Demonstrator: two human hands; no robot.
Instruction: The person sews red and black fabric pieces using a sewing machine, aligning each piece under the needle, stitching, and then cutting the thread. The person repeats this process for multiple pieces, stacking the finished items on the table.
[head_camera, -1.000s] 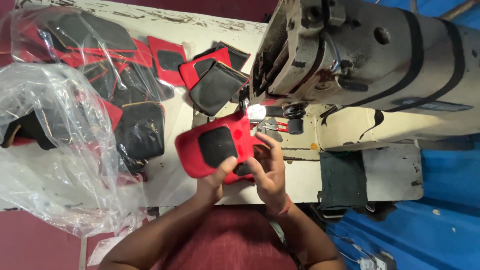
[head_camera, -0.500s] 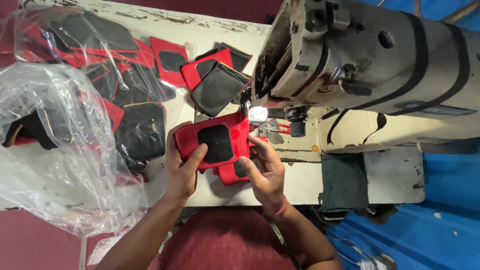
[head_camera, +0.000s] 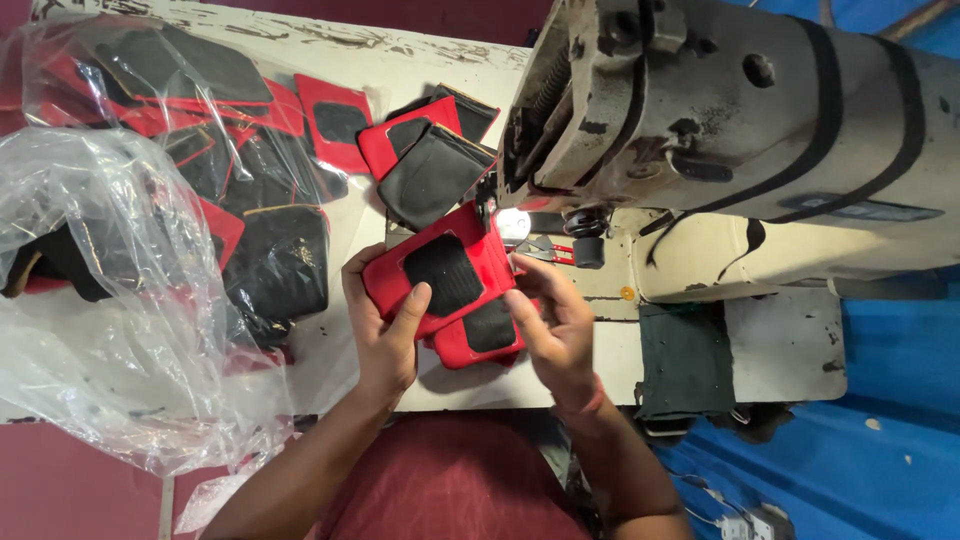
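Observation:
My left hand (head_camera: 385, 330) grips the left edge of a red fabric piece with a black patch (head_camera: 440, 270), thumb on top. Under it lies a second red piece with a black patch (head_camera: 485, 335), and my right hand (head_camera: 555, 325) holds both at their right edge. The pieces sit just in front of the needle area (head_camera: 510, 225) of a large cream sewing machine (head_camera: 720, 120). Small red-handled snips (head_camera: 550, 252) lie by the needle.
A pile of red and black fabric pieces (head_camera: 420, 160) lies behind my hands on the worn cream table (head_camera: 330, 50). A big clear plastic bag (head_camera: 120, 300) full of such pieces covers the left. Blue floor sheeting (head_camera: 880, 450) is at the right.
My left hand moved from under the piece to its left edge with the thumb on top. The top red piece shifted up and left, uncovering the second piece beneath.

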